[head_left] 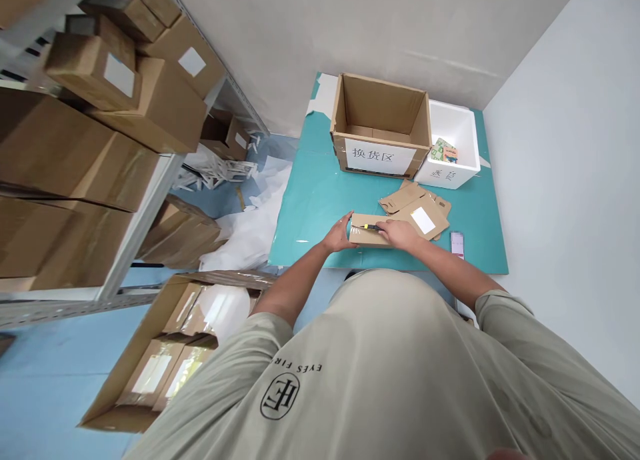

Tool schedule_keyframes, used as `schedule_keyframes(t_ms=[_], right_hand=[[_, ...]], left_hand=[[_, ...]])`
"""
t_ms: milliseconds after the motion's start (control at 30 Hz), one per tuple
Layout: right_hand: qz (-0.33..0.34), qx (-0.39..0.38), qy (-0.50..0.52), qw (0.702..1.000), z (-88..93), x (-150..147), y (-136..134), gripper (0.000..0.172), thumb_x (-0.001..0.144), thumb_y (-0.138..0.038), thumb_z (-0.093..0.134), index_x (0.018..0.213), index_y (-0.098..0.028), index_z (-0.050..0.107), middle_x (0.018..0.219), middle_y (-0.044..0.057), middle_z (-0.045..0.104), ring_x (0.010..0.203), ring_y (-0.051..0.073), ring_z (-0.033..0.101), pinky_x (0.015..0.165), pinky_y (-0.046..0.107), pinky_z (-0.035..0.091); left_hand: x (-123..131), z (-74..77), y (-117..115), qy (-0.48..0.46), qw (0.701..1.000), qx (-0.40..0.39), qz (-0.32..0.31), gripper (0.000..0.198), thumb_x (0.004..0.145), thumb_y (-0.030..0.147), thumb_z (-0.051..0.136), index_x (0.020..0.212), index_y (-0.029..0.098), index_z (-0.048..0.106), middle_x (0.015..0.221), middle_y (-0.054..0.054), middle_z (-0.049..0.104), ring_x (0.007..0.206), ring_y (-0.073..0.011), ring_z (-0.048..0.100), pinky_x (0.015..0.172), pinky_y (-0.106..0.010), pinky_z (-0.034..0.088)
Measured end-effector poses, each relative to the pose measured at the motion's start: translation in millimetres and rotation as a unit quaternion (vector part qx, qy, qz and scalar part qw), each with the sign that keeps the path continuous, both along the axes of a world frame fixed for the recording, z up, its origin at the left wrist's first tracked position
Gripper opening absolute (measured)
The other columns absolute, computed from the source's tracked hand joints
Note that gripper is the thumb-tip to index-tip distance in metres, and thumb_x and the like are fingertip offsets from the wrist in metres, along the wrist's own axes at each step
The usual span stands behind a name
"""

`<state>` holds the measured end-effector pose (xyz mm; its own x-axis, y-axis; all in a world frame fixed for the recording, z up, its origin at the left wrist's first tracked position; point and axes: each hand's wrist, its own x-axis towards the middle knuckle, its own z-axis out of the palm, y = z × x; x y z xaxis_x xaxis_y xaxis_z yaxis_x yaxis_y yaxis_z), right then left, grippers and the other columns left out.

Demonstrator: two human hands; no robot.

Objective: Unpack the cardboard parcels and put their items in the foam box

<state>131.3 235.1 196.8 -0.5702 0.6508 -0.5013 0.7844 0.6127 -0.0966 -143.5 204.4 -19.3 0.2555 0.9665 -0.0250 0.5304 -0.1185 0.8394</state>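
A small closed cardboard box [367,238] lies near the front edge of the green table [315,187]. My left hand [341,235] grips its left end, thumb and fingers on opposite sides. Over the box's top, my right hand [397,233] is closed on a black and yellow utility knife [371,227], which points left along the box. Clear tape shows at the box's left end. Flattened cardboard pieces [407,213], one with a white label, lie just beyond my right hand.
An open labelled carton [383,173] and a white foam box [453,179] holding small packets stand at the table's back. A phone [457,244] lies at the right. Shelves with boxes [160,107] and an open carton of boxes [125,343] are on the left.
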Motion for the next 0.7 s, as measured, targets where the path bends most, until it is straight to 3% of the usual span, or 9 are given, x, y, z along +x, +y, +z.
schedule_keyframes(t_ms=[467, 700], right_hand=[[0.011, -0.015, 0.014, 1.000, -0.4, -3, 4, 0.048, 0.125, -0.039, 0.042, 0.161, -0.022, 0.067, 0.144, 0.017, 0.079, 0.127, 0.031, 0.076, 0.101, 0.035, 0.053], [0.036, -0.003, 0.012, 0.999, -2.2, -5, 11, 0.045, 0.124, -0.040, 0.044, 0.157, -0.021, 0.069, 0.143, 0.018, 0.080, 0.127, 0.032, 0.077, 0.100, 0.035, 0.053]], left_hand=[[-2, 2.0, -2, 0.014, 1.000, 0.004, 0.002, 0.158, 0.058, 0.046, 0.108, 0.188, 0.017, 0.024, 0.178, -0.027, 0.051, 0.162, -0.0500, 0.055, 0.136, -0.063, 0.047], [-4, 18.2, 3, 0.030, 0.999, 0.015, -0.033, 0.160, 0.058, 0.047, 0.108, 0.188, 0.016, 0.020, 0.179, -0.028, 0.049, 0.166, -0.0495, 0.051, 0.139, -0.064, 0.041]])
